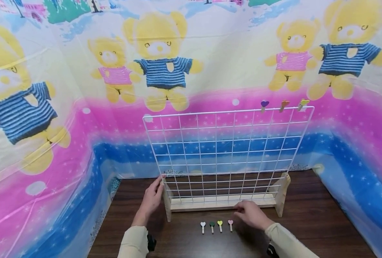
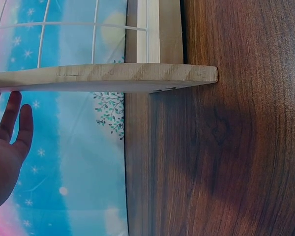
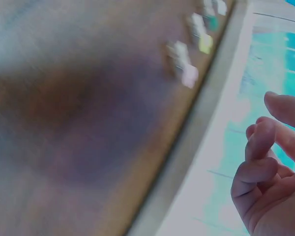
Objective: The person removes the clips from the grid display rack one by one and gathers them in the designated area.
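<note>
A white wire grid (image 1: 207, 148) stands upright in a wooden base (image 1: 194, 207). My left hand (image 1: 152, 197) touches the base's left side piece (image 2: 137, 73) with its fingertips, the fingers fairly straight. My right hand (image 1: 251, 214) is in front of the base's lower board, fingers loosely bent and nothing between them in the right wrist view. Left of that hand, a row of heart clothespins lies on the table: white (image 1: 203, 227), green (image 1: 212, 227), yellow (image 1: 220, 225) and pink (image 1: 231, 225). Clipped on the grid's top wire are purple (image 1: 264, 105), orange (image 1: 283, 105) and yellow-green (image 1: 303, 104) heart clothespins.
The dark wooden table (image 1: 129, 200) carries the rack. A printed bear cloth (image 1: 119, 122) hangs behind the table and along both sides. The base's right side piece (image 1: 282, 195) rises beyond my right hand.
</note>
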`<state>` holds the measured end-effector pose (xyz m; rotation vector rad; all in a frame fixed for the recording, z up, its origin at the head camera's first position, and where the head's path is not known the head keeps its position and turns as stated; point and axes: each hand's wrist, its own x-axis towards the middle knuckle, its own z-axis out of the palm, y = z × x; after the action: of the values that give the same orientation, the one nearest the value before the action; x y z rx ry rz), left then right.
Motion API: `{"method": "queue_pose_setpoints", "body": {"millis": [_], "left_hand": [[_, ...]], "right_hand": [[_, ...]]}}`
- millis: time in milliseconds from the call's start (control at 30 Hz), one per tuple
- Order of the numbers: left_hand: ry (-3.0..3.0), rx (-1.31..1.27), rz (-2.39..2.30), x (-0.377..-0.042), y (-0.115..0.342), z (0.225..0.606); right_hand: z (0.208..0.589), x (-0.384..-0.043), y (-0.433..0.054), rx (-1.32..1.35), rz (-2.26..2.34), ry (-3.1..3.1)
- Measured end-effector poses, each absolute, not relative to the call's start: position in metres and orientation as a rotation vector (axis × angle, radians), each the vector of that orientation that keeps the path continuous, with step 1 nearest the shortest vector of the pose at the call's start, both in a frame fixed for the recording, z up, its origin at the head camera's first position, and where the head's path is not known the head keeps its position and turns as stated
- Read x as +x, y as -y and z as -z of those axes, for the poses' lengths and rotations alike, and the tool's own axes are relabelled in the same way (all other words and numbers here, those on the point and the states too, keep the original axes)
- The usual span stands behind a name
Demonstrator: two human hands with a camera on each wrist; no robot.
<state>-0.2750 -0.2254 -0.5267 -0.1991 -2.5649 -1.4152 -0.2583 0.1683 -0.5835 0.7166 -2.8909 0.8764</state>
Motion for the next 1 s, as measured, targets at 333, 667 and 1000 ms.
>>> {"method": "queue_pose_setpoints", "body": {"millis": [333, 667, 1000], "left_hand": [[2.511, -0.256, 1.369, -0.276, 0.226, 0.528], [2.526, -0.247, 1.394, -0.275, 0.225, 0.529], [2.533, -0.233, 1.391, -0.275, 0.224, 0.527]], "right_hand": [[0.52, -0.26, -0.181, 0.722, -0.771, 2.763], [0.475, -0.259, -0.192, 0.718, -0.775, 2.692], [0.421, -0.262, -0.2, 0.716, -0.797, 2.606]]}}
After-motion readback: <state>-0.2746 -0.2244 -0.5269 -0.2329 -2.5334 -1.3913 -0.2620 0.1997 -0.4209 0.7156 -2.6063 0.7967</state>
